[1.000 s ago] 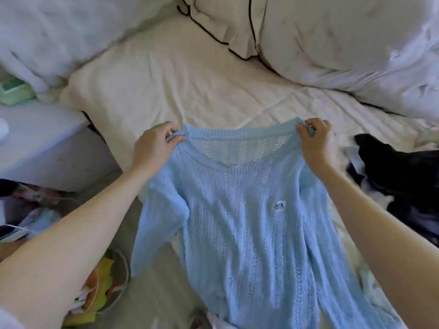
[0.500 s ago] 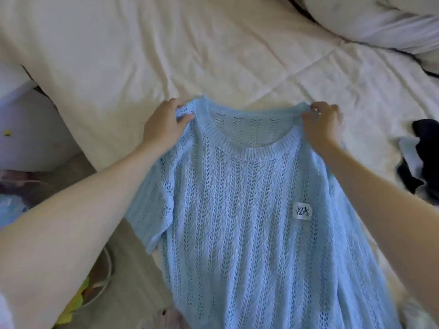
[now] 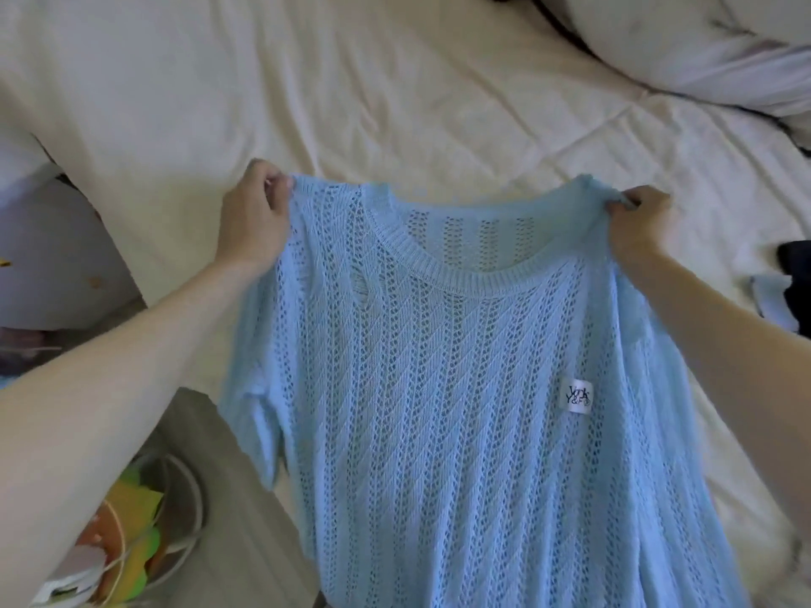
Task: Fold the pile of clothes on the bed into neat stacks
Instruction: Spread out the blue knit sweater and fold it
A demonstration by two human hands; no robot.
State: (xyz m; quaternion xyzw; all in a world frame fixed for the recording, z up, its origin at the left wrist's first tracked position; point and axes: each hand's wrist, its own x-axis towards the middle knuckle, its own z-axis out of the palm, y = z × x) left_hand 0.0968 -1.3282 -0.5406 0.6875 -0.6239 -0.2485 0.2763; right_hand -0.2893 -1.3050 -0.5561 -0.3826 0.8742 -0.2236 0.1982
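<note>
Two hands, one garment. Left hand [image 3: 252, 217]: fingers curled over, pinching the left shoulder seam of a light-blue open-knit sweater [image 3: 447, 388]. Right hand [image 3: 638, 221]: likewise closed in a pinch on the right shoulder. Sweater: held up by both shoulders and stretched between them above the bed, front toward the wearer of the camera, ribbed round neckline [image 3: 456, 274] uppermost, body hanging toward the lower edge of the view; lower hem out of view. The spread grip likely serves to square the garment before it is laid flat for folding. Small white woven label [image 3: 578, 397]: sewn on the chest, right side. Short sleeve: hangs loose below the left forearm. Cream quilted bed cover [image 3: 395, 89]: lies beyond and beneath the sweater, wrinkled. White pillows [image 3: 684, 41]: upper right. Dark clothing [image 3: 794, 274]: at the right edge, partly cut off, probably part of the unfolded pile. Coloured items and a white cord [image 3: 131, 520]: lower left, off the bed.
</note>
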